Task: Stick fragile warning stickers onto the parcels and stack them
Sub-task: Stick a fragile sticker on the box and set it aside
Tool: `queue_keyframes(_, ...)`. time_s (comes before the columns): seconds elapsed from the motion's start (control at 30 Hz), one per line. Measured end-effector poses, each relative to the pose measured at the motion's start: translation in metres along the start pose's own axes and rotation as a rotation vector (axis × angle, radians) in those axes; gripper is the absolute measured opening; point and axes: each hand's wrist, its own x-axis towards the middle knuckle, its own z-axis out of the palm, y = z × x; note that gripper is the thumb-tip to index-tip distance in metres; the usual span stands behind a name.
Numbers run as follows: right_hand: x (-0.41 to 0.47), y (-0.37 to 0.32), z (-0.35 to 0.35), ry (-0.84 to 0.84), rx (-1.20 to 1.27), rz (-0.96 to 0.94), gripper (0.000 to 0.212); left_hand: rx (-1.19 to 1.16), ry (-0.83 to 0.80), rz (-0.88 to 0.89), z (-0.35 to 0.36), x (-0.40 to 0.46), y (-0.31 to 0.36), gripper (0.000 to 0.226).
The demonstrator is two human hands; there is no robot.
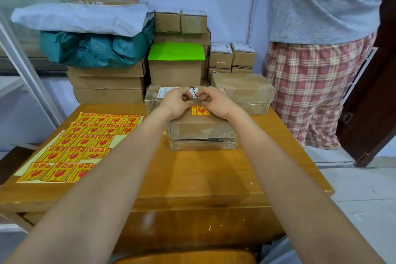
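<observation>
A yellow-and-red fragile sticker (200, 111) lies on the top parcel (201, 129) of a two-parcel stack at the middle of the wooden table (205, 178). My left hand (177, 100) and right hand (215, 100) meet over the sticker's far edge. Their fingers are curled and the thumbs pinch that edge against the cardboard. The fingertips hide the far part of the sticker. A sheet of several more fragile stickers (85, 139) lies flat on the table's left side. Just behind my hands sits another parcel with a white shipping label (167, 91).
Piles of cardboard parcels (109, 83) line the wall behind the table, one topped with green paper (176, 51) and one with teal and grey bags (94, 45). A wide taped parcel (244, 90) sits at the back right. A person in plaid shorts (317, 83) stands right of the table.
</observation>
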Motion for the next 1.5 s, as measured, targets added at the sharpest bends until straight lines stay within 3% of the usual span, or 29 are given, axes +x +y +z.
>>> queue_keyframes(0.23, -0.014, 0.006, -0.016, -0.158, 0.169, -0.012, 0.049, -0.035, -0.058, 0.009, -0.005, -0.006, -0.007, 0.026)
queue_keyframes(0.33, -0.018, 0.008, -0.019, -0.214, 0.135, -0.011, 0.052, 0.061, -0.093, 0.083, -0.007, -0.013, -0.01, 0.034)
queue_keyframes(0.67, -0.028, 0.015, -0.026, -0.354, 0.057, -0.016, 0.059, 0.061, -0.34, 0.166, -0.019, -0.025, -0.018, 0.057)
queue_keyframes(0.8, -0.036, 0.015, -0.032, -0.299, 0.233, 0.02, 0.065, -0.22, -0.156, 0.138, -0.012, -0.034, -0.021, 0.06)
queue_keyframes(0.93, -0.055, 0.031, -0.038, 0.073, 0.44, 0.057, 0.053, -0.475, 0.143, 0.044, -0.008, -0.047, -0.04, 0.045)
queue_keyframes(1.03, -0.07, 0.05, -0.034, 0.192, 0.576, 0.13, 0.05, -0.594, 0.283, -0.031, -0.009, -0.061, -0.042, 0.041)
queue_keyframes(1.2, -0.094, 0.061, -0.007, 0.151, 0.749, 0.252, 0.055, -0.697, 0.243, -0.168, 0.011, -0.083, -0.045, 0.044)
queue_keyframes(1.37, -0.104, 0.042, 0.015, 0.09, 0.819, 0.268, 0.063, -0.758, 0.134, -0.162, 0.032, -0.101, -0.037, 0.074)
queue_keyframes(1.43, -0.106, 0.037, 0.018, 0.114, 0.819, 0.261, 0.071, -0.747, 0.166, -0.131, 0.034, -0.105, -0.03, 0.069)
queue_keyframes(1.5, -0.107, 0.033, 0.016, 0.165, 0.844, 0.22, 0.06, -0.711, 0.206, -0.097, 0.031, -0.109, -0.023, 0.055)
